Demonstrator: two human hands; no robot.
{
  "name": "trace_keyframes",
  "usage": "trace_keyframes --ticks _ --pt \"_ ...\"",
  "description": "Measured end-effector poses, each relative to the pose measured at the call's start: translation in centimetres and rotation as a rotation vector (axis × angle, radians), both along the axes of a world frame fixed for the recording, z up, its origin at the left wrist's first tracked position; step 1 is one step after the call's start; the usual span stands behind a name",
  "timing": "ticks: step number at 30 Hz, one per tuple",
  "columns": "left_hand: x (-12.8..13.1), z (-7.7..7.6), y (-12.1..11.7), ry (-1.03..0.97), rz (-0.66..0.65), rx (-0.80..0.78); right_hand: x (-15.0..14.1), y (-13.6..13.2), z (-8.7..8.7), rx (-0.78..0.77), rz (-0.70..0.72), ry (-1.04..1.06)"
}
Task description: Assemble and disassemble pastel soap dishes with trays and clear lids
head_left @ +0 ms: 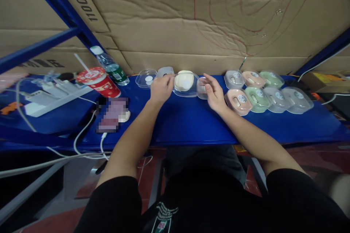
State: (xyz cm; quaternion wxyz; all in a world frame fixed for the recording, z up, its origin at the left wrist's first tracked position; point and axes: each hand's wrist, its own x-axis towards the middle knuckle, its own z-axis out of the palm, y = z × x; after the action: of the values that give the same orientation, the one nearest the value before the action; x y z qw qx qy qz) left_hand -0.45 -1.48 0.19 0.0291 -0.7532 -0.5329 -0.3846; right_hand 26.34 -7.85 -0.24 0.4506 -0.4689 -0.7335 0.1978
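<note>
My left hand is closed, its thumb and fingers pinching near the left edge of a clear plastic lid. The lid is tilted and carries a pale round sticker. A cream-coloured tray shows through and behind it. My right hand is at the other side with fingers spread apart; whether its fingertips touch the lid I cannot tell. Partly behind the right fingers is another clear piece. Left of my left hand lie a clear lid with a round sticker and a greyish container.
Several lidded boxes in pink, green and grey stand at right. At left are a red cup with a straw, a water bottle, a power strip, a blurred-out item and cables. A cardboard wall closes the back.
</note>
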Motion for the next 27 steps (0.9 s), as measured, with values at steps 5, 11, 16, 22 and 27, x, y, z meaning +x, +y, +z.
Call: trace_keyframes --ticks 5,11,16,22,27 --pt "-4.8 -0.4 2.9 -0.304 0.286 0.033 1.5 0.7 0.0 0.117 -0.099 -0.411" --pt "-8.6 -1.5 5.2 -0.515 0.487 -0.093 1.6 1.1 -0.3 -0.129 -0.153 -0.670" --pt "-8.8 -1.9 5.4 -0.546 0.552 -0.153 1.3 0.7 0.0 -0.214 -0.111 -0.755" --pt "-9.1 -2.1 5.5 -0.554 0.592 -0.105 1.8 1.1 -0.5 -0.170 -0.087 -0.763" --pt "-9.6 -2.1 6.4 -0.643 0.663 0.014 2.1 1.5 -1.0 -0.110 -0.062 -0.750"
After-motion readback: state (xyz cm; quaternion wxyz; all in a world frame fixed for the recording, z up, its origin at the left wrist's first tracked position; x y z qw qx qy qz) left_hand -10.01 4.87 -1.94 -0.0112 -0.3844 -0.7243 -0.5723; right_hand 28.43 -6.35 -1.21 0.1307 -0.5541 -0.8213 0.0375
